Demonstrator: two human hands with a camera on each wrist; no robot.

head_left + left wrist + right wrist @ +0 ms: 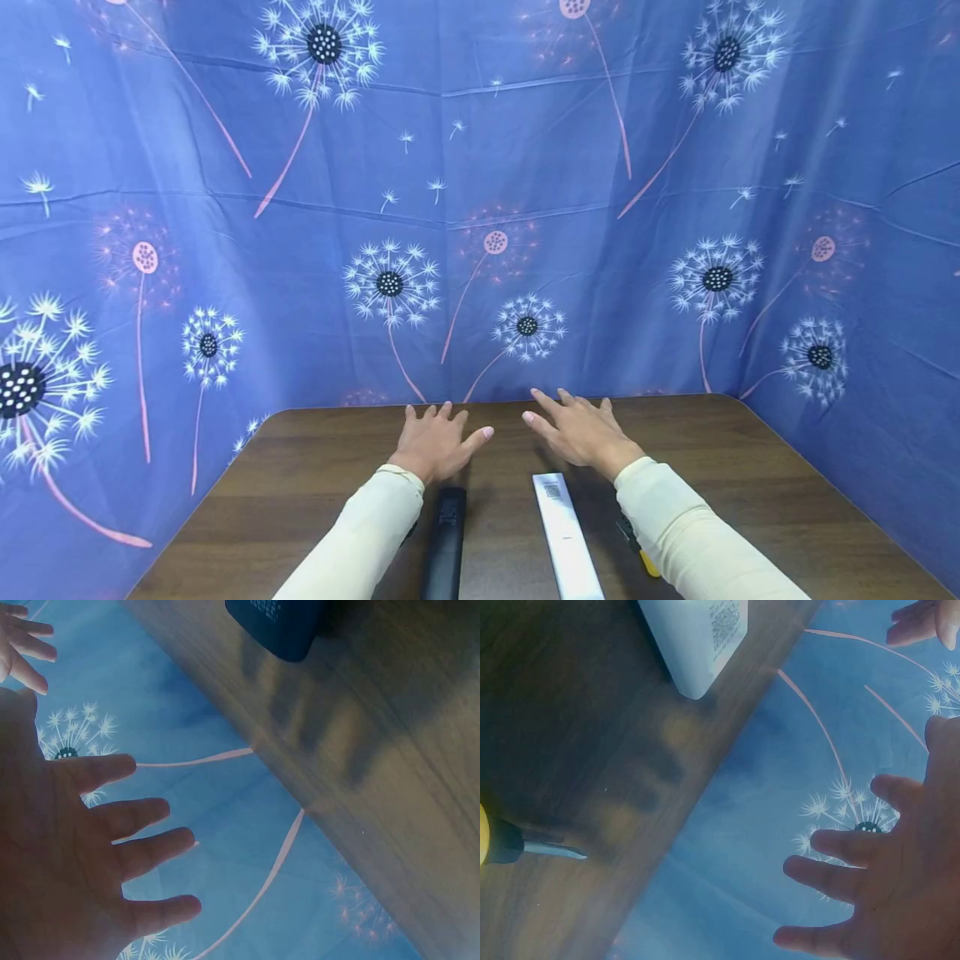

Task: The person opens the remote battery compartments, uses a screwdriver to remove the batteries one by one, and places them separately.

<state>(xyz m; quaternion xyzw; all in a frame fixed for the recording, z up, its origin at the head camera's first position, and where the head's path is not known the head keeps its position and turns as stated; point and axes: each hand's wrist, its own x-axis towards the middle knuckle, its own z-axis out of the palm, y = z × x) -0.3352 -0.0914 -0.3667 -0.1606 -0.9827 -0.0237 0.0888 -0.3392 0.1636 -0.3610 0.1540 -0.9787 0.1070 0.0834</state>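
Observation:
Both hands reach out over the wooden table, palms down with fingers spread, holding nothing. My left hand [433, 443] is beyond the far end of a long black bar-shaped object [445, 546] with small printing on it. The right hand [579, 432] hovers past a long white box [567, 537] with a printed code near its end. A screwdriver [555, 849] with a metal shaft and yellow-and-black handle lies on the table in the right wrist view. In the head view its yellow part [648, 564] shows beside the right sleeve, which hides some of it.
The brown table [300, 483] ends at a blue curtain [465, 167] with dandelion prints, which rises behind it and along both sides. A small dark thing [409, 532] peeks out beside the left sleeve, mostly hidden.

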